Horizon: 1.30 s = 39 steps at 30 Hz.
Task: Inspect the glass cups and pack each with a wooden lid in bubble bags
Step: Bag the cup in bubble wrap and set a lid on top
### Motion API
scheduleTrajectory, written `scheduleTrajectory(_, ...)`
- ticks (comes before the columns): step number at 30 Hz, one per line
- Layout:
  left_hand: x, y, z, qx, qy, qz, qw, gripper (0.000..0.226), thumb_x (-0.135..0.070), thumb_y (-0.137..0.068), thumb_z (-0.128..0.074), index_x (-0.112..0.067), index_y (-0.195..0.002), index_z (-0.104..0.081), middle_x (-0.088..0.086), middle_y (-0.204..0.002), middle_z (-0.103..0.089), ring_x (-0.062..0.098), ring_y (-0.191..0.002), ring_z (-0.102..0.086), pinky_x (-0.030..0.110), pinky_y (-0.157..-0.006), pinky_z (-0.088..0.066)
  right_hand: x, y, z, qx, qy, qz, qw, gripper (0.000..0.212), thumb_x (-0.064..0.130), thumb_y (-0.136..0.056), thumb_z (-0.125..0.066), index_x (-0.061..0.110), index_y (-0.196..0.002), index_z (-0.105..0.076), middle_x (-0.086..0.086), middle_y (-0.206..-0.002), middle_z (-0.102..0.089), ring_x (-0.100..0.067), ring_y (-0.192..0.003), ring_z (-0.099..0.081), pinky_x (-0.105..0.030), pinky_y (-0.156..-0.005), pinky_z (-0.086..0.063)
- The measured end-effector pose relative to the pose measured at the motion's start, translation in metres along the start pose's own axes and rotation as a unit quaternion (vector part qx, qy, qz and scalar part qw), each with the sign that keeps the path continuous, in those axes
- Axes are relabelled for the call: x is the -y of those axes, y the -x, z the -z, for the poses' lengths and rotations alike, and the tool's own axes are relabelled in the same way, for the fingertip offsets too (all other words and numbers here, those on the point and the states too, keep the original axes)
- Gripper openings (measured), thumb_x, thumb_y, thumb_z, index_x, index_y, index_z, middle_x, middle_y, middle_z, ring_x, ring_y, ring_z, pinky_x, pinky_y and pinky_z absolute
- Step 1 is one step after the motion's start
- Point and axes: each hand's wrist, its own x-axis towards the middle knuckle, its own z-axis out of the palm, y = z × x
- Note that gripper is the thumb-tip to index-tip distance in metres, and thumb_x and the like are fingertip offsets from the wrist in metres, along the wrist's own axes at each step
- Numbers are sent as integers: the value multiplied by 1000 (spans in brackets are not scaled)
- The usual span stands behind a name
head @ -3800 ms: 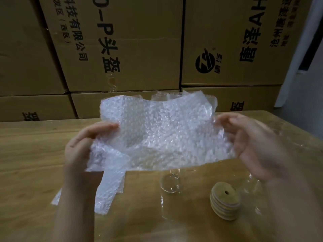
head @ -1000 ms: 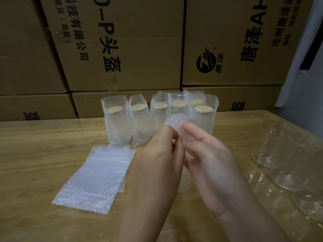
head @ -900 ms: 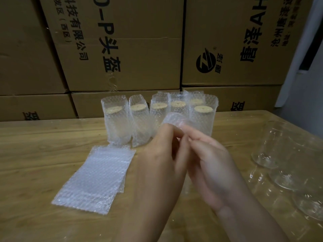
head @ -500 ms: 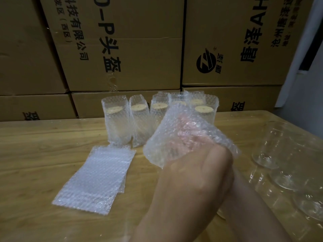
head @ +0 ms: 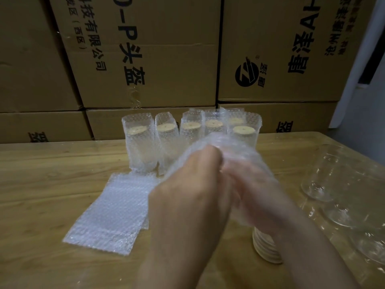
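Both hands are raised over the table's middle around a clear bubble bag (head: 233,151). My left hand (head: 193,195) grips the bag from outside. My right hand (head: 252,190) is pushed inside it and shows blurred through the film. Several packed cups in bubble bags (head: 139,142), each topped by a wooden lid, stand in a row behind. A flat pile of bubble bags (head: 112,213) lies at the left. A stack of wooden lids (head: 265,249) sits under my right wrist. Bare glass cups (head: 327,178) lie at the right.
The wooden table (head: 41,184) runs to an edge at the far right. Stacked cardboard boxes (head: 145,55) with printed characters form a wall just behind the packed cups.
The large bubble sheet held spread out earlier is gone. My hands worked at the mouth of one bag, and my right hand has slid into it, spreading it open.
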Motion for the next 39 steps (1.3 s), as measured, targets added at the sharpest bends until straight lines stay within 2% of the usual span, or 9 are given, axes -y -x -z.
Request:
scheduleTrajectory(3, 23, -7, 1, -12, -40, 117, 992, 8, -15, -83, -60, -16, -79, -53, -3, -58, -56, 24, -43, -47, 28, -38, -34, 4, 8, -4, 24, 245, 8, 969, 27, 25, -95, -54, 35, -119, -61, 13, -111, -69, 4, -104, -62, -22, -94, -47)
scheduleTrajectory(9, 60, -10, 7, -35, 22, 246, 968, 15, -22, -85, -57, -29, -97, -49, -9, -63, -57, 14, -60, -57, 30, -51, -41, 10, 10, -2, -161, 332, 276, 888, 23, 19, -92, -48, 33, -100, -65, 17, -98, -67, 1, -95, -64, -14, -75, -51)
scheduleTrajectory(11, 66, -11, 10, -38, 69, 270, 960, 21, -23, -85, -58, -31, -101, -46, -8, -64, -59, 14, -62, -61, 31, -52, -43, 0, -1, 11, -149, 428, 216, 865, 13, 28, -94, -51, 35, -103, -57, 22, -106, -58, 8, -100, -55, -14, -82, -47)
scheduleTrajectory(16, 69, -9, 4, -22, 79, 271, 959, 23, -23, -86, -58, -32, -103, -45, -8, -63, -59, 12, -60, -62, 33, -52, -46, -53, -27, 33, -55, 590, 66, 803, 55, 48, -82, -65, 32, -128, -38, 17, -148, -20, -3, -130, -33, -26, -105, -33)
scheduleTrajectory(20, 73, -8, -3, 2, 98, 291, 952, 19, -24, -87, -58, -31, -103, -49, -7, -63, -59, 14, -62, -63, 38, -55, -51, -67, -34, 37, -94, 516, 122, 843, 49, 40, -78, -73, 38, -115, -42, 32, -127, -30, 11, -112, -41, -23, -89, -44)
scheduleTrajectory(24, 77, -8, -5, -1, 114, 300, 947, 17, -24, -87, -58, -30, -101, -51, -6, -64, -60, 17, -63, -64, 39, -59, -51, -55, -33, 42, -210, 492, 161, 829, 49, 43, -73, -74, 42, -110, -40, 22, -120, -43, 9, -99, -47, -10, -75, -41)
scheduleTrajectory(28, 79, -8, -6, 5, 130, 309, 942, 16, -24, -87, -59, -30, -100, -51, -6, -64, -61, 18, -63, -65, 42, -62, -52, -11, -17, 46, -323, 256, 276, 868, 50, 47, -69, -77, 44, -106, -44, 16, -117, -52, 5, -100, -58, -14, -76, -50)
scheduleTrajectory(33, 77, -9, -6, 35, 175, 301, 937, 18, -22, -88, -60, -36, -95, -51, -9, -67, -64, 7, -54, -63, 31, -54, -45, 15, -6, 47, -206, -31, 211, 955, 62, 49, -63, -82, 27, -112, -51, -3, -110, -65, -26, -93, -71, -30, -63, -57)
scheduleTrajectory(39, 78, -10, -2, 84, 283, 312, 903, 28, -7, -84, -59, -34, -94, -56, -3, -56, -60, 7, -46, -58, 33, -58, -45, 3, -9, 33, -202, 103, 207, 952, 46, 46, -57, -79, 41, -97, -57, 13, -103, -59, -11, -93, -68, -39, -73, -59)
